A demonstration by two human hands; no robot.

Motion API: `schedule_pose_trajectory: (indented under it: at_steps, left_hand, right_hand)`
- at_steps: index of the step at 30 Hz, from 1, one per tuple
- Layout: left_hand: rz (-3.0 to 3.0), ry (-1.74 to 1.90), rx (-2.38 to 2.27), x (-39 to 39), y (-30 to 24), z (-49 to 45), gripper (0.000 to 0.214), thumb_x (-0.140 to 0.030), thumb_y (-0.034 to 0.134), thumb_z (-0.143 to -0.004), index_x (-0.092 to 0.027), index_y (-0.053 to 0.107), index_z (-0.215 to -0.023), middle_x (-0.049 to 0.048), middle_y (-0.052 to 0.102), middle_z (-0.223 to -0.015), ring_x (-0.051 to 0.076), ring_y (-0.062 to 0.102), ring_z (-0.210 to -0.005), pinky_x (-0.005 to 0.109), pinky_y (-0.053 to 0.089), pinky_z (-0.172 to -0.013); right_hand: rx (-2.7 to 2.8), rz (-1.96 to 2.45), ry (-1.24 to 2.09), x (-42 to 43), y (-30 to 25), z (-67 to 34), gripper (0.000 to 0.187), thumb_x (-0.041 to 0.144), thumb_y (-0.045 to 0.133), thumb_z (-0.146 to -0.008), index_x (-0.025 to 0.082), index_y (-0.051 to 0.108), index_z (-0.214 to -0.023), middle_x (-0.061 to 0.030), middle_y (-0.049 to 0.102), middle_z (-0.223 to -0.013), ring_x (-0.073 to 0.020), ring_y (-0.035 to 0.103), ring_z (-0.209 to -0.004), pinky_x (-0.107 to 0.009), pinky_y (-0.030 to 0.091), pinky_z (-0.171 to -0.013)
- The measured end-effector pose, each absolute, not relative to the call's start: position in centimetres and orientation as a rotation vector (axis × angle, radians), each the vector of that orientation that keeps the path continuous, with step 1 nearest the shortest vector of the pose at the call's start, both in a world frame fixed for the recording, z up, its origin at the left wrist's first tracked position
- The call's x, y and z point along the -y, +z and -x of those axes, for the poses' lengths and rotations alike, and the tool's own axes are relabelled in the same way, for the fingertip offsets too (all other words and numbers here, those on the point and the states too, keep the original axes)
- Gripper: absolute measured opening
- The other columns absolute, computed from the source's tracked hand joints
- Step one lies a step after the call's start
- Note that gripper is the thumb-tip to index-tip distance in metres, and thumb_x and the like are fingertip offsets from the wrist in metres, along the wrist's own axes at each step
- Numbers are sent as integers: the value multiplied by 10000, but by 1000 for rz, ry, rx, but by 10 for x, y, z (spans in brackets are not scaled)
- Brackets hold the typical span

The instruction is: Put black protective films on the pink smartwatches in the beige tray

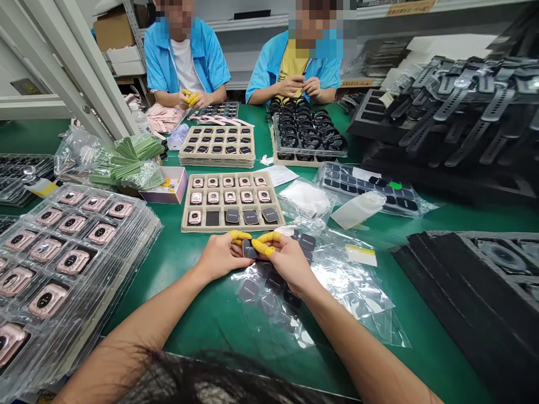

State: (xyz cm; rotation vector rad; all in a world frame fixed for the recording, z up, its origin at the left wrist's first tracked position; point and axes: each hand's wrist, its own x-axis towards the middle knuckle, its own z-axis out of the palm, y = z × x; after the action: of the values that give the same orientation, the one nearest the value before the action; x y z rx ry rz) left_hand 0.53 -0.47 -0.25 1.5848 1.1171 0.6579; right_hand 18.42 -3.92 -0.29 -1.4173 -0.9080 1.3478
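A watch case with a dark printed face point(249, 248) is pinched between my two hands, in front of the beige tray. My left hand point(221, 255) grips its left side, and my right hand point(288, 261) has its fingertips on the right side. Yellow finger cots cover fingertips on both hands. Just beyond lies the beige tray point(188, 223), with pink watch cases point(229, 196) showing their sensor backs, several dark-faced ones point(250, 216) in the front row and one bare pocket. Under and beside my right hand, dark printed squares point(249, 290) lie on clear plastic film point(337, 303).
Stacked clear trays point(126, 247) of pink watch cases stand at left. Green straps point(126, 163) lie behind them near a small box point(179, 188). Black foam trays point(455, 303) and hanging grey straps point(463, 95) fill the right. Two people in blue point(185, 62) work across the table.
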Motion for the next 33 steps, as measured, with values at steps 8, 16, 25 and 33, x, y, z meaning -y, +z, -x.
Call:
schedule_pose_trajectory:
  at_steps: [8, 16, 25, 33]
  left_hand:
    - [-1549, 730, -1091, 4, -1, -7, 524, -243, 887, -601, -142, 742, -1095, 18, 754, -775, 150, 709, -683, 246, 590, -661]
    - [-1320, 814, -998, 3, -3, -5, 586, -181, 927, -537, -120, 730, -1086, 58, 785, -872, 178, 751, -743, 272, 624, -721]
    - [-1187, 848, -1010, 1, 3, -7, 590, -148, 943, -511, -119, 722, -1057, 37, 779, -831, 145, 738, -708, 243, 617, -701]
    - [-1303, 845, -1045, 3, 1, -7, 590, -190, 939, -531, -111, 726, -1076, 61, 786, -843, 152, 731, -697, 255, 618, -687]
  right_hand:
    - [1616, 1441, 454, 39, -4, -207, 413, 496, 599, -943, 227, 669, -1250, -120, 609, -1139, -226, 651, -889, -403, 596, -760]
    - [2424, 1305, 74, 40, -5, -215, 527, 475, 503, -1003, 438, 463, -1527, -88, 188, -1685, -419, 329, -1419, -670, 354, -1089]
    - [2437, 1282, 62, 42, -6, -214, 628, 568, 482, -992, 465, 319, -1590, -54, 68, -1731, -426, 272, -1459, -661, 316, -1101]
    - [1807, 1344, 408, 36, -12, -210, 586, 502, 565, -967, 257, 475, -1492, -128, 656, -1210, -291, 630, -1071, -502, 514, -935]
